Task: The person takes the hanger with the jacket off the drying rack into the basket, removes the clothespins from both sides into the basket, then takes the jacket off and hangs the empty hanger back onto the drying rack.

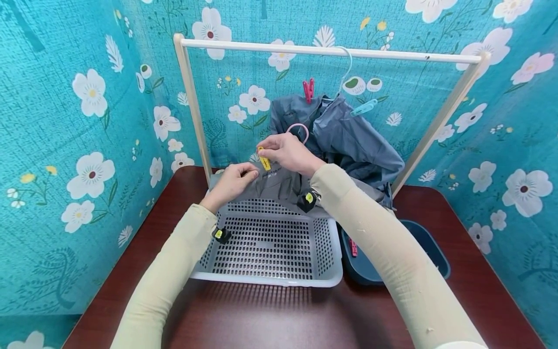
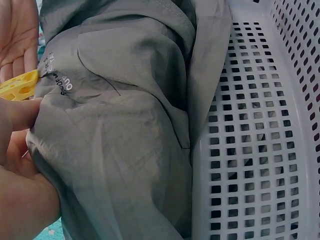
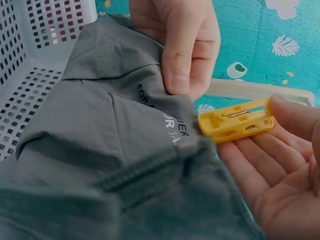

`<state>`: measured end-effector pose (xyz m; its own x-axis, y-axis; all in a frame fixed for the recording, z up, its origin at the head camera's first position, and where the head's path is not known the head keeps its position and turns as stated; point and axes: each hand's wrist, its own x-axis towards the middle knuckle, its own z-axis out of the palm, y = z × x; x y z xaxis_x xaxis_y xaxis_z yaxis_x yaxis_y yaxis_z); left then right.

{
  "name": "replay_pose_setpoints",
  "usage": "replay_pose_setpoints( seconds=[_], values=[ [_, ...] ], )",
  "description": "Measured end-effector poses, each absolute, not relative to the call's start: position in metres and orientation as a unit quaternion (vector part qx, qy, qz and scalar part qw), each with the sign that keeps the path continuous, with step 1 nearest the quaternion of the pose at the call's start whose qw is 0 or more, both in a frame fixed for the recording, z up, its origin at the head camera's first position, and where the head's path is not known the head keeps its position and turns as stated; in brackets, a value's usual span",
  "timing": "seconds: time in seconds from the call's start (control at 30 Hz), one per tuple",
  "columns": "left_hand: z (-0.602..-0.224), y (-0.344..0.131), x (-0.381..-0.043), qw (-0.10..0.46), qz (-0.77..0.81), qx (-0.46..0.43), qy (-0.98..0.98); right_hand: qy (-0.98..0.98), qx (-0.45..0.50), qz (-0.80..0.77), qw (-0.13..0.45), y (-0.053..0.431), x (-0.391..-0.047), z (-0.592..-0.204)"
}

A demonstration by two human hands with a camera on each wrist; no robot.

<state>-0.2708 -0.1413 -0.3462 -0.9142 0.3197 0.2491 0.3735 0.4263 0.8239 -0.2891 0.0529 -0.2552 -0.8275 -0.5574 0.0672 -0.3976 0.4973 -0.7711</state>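
Note:
A yellow clothespin (image 1: 264,159) is pinched between the thumb and fingers of my right hand (image 1: 289,151). In the right wrist view, the tip of that clothespin (image 3: 235,120) meets the upper edge of a grey garment (image 3: 100,115) beside printed lettering. My left hand (image 1: 233,183) grips the same edge a short way to the left, its thumb on top of the cloth. In the head view the grey garment (image 1: 279,186) lies across the back of a white basket (image 1: 270,282). A pink hanger hook (image 1: 298,124) rises behind my right hand.
A wooden rack with a white bar (image 1: 283,48) stands behind. From it hangs a blue garment (image 1: 357,131) on a light blue hanger (image 1: 348,60), with a pink clothespin (image 1: 308,90) and a light blue clothespin (image 1: 364,107). A dark blue basin (image 1: 442,257) holding a pink clothespin (image 1: 353,247) sits right.

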Motion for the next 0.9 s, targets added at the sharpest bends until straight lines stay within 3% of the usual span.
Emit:
replay_pose_setpoints(
  seconds=[0.17,0.57,0.9],
  values=[
    [-0.344,-0.142,-0.27,0.034,-0.489,-0.2,-0.848,0.837,-0.275,-0.46,0.11,0.056,-0.284,-0.249],
    [-0.342,-0.148,-0.27,0.04,-0.492,-0.173,-0.852,0.743,-0.28,-0.563,0.23,0.084,-0.271,-0.234],
    [-0.343,-0.158,-0.269,0.039,-0.494,-0.155,-0.855,0.713,-0.263,-0.591,0.271,0.128,-0.266,-0.229]
  ],
)
